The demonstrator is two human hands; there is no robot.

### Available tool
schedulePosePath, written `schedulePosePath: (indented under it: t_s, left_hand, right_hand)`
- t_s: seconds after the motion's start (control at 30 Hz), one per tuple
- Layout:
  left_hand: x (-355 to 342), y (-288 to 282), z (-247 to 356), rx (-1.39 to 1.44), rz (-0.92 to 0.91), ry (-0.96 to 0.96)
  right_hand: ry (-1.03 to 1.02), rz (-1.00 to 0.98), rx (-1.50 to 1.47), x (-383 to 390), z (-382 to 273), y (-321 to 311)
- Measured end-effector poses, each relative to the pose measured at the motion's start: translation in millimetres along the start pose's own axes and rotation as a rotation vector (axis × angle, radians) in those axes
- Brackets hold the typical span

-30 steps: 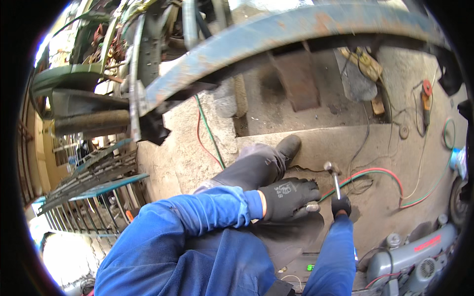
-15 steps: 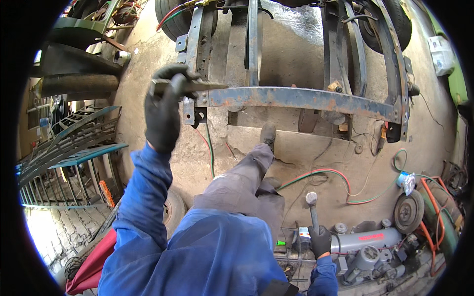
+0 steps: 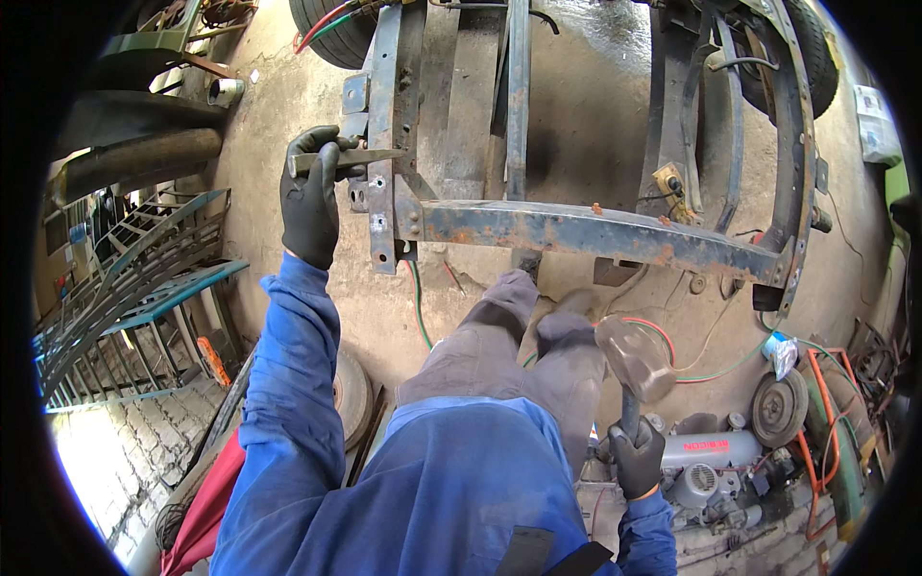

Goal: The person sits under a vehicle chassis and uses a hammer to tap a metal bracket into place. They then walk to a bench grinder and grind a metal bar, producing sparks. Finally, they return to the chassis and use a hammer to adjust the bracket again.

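Observation:
My left hand (image 3: pixel 312 211), in a black glove, is closed around a tapered steel punch (image 3: pixel 370 157). Its narrow end points right and overlaps the left rail (image 3: pixel 383 106) of a rusty vehicle frame; whether it touches the metal I cannot tell. Riveted to that rail's near end is a dark blue crossmember (image 3: pixel 576 233) with rust patches. At lower right my gloved right hand (image 3: pixel 638 463) grips the handle of a heavy hammer (image 3: pixel 638 361), whose large metal head is raised close to my leg.
Tyres (image 3: pixel 336 34) stand at the frame's far end. A grey air compressor (image 3: pixel 711 448), a loose wheel (image 3: pixel 779 407) and an orange-framed cart (image 3: pixel 816 432) are at right. Red and green hoses cross the floor. Steel grilles (image 3: pixel 144 259) lean at left; another wheel (image 3: pixel 352 394) lies beside me.
The hammer has risen in my right hand, its head now looking much larger. My left hand has brought the punch to the left rail. My view and legs have shifted closer to the frame.

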State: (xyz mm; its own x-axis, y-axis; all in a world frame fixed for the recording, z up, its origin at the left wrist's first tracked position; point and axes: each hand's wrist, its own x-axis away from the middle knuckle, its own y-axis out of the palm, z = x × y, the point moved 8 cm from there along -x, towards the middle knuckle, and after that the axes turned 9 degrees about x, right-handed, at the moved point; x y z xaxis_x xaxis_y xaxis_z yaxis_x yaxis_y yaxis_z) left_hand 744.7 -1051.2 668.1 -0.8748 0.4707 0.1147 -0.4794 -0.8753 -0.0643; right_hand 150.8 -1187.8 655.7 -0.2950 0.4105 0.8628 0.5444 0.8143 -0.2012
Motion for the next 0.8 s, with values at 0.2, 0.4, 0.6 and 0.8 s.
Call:
schedulePosePath:
  t_s: [0.2,0.4,0.6,0.8]
  left_hand:
    - [8.9,21.3,-7.0,-0.182,-0.079,-0.023]
    - [11.5,41.7,-15.6,-0.389,-0.119,0.008]
    - [10.1,53.5,-12.6,-0.507,-0.064,0.028]
    - [11.3,43.4,-10.2,-0.444,0.207,0.091]
  right_hand:
    - [-0.417,0.117,0.347,-51.2,-58.6,-20.4]
    - [-0.187,0.034,0.047,-103.7,-93.2,-38.6]
    - [-0.235,-0.061,0.122,-117.7,-102.9,-65.4]
    - [-0.294,-0.138,0.326,-131.5,-103.5,-98.1]
